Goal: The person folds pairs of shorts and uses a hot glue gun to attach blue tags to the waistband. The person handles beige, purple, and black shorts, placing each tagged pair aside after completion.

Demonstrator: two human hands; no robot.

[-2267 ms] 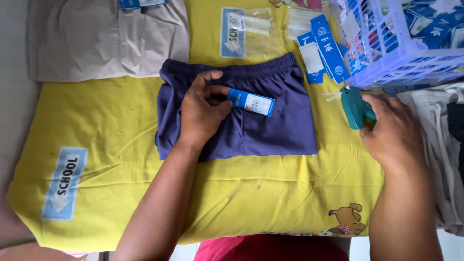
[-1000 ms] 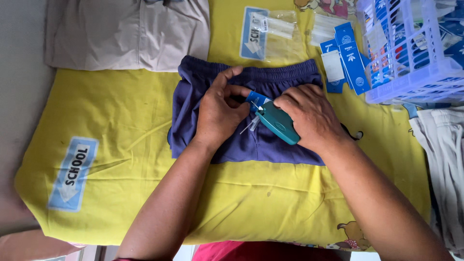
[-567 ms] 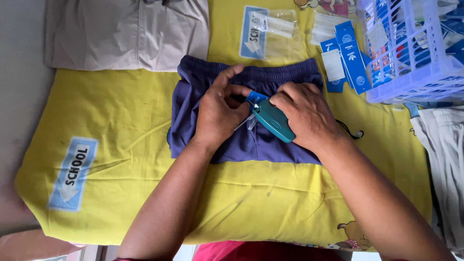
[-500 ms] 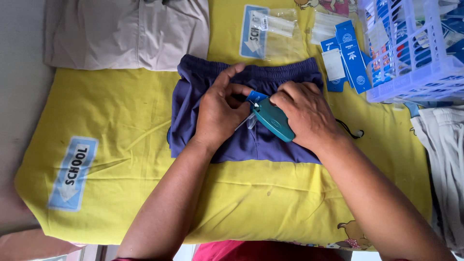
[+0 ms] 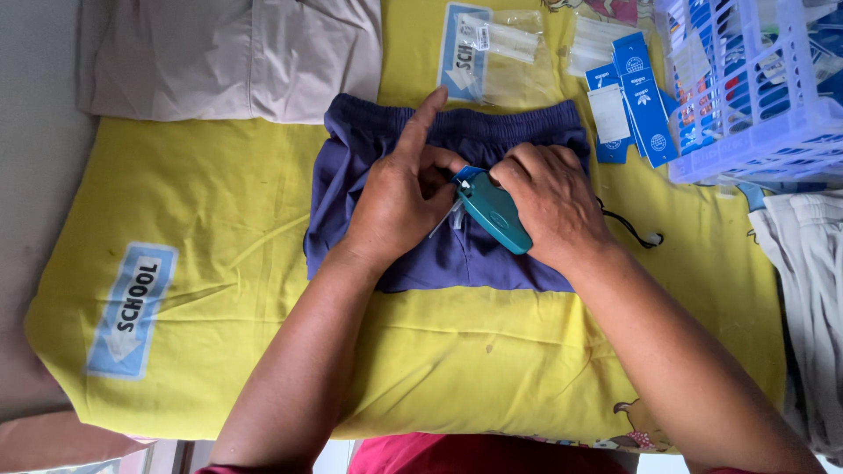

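A pair of folded navy-blue shorts point(image 5: 518, 132) lies on a yellow cloth point(image 5: 228, 211). My left hand point(image 5: 399, 202) presses on the shorts near the waistband, index finger stretched out, thumb and fingers pinching a small blue tag point(image 5: 464, 173). My right hand point(image 5: 553, 202) grips a teal tagging gun point(image 5: 493, 213), its tip against the tag and the fabric. A black drawstring point(image 5: 632, 230) trails out to the right of the shorts.
A beige folded garment point(image 5: 228, 57) lies at the top left. Clear plastic bags point(image 5: 505, 44) and several blue paper tags point(image 5: 637, 105) sit above the shorts. A white-blue plastic basket point(image 5: 746, 140) stands at the top right, grey-white clothes point(image 5: 808, 290) at the right edge.
My right hand brought the teal gun from the right side onto the shorts and now holds it at the tag. My left index finger has lifted and straightened.
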